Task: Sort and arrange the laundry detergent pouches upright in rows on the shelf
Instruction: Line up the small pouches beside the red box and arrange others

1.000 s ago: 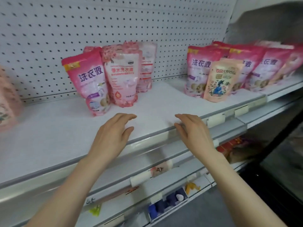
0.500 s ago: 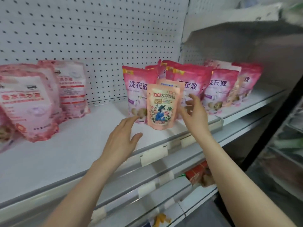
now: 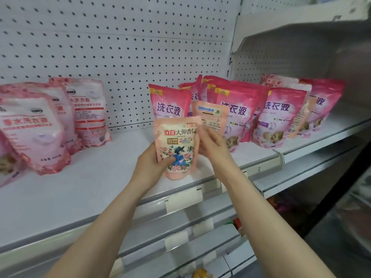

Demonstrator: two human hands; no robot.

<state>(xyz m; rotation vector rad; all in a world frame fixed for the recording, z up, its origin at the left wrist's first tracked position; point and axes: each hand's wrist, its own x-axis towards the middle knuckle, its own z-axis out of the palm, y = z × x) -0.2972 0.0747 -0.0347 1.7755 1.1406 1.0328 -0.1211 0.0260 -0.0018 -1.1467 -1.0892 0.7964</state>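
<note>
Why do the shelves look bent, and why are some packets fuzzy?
Head view: the wide lens bows the shelf along its front edge. Head view: the pale pink pouches at the left border are smeared, and the right hand looks motion-blurred. Head view: the peach pouch gripped by the left hand reads fairly sharp. Head view: the light is even with no hard glare, and the upper right corner is dim.

The left hand (image 3: 149,165) has its fingers hidden behind the flower pouch (image 3: 178,145). The right hand (image 3: 212,145) is blurred, so its grip is unclear. It covers the bottom of the peach pouch (image 3: 210,115) behind it. Far left of the left hand, a pink pouch (image 3: 7,161) is cut off.
</note>
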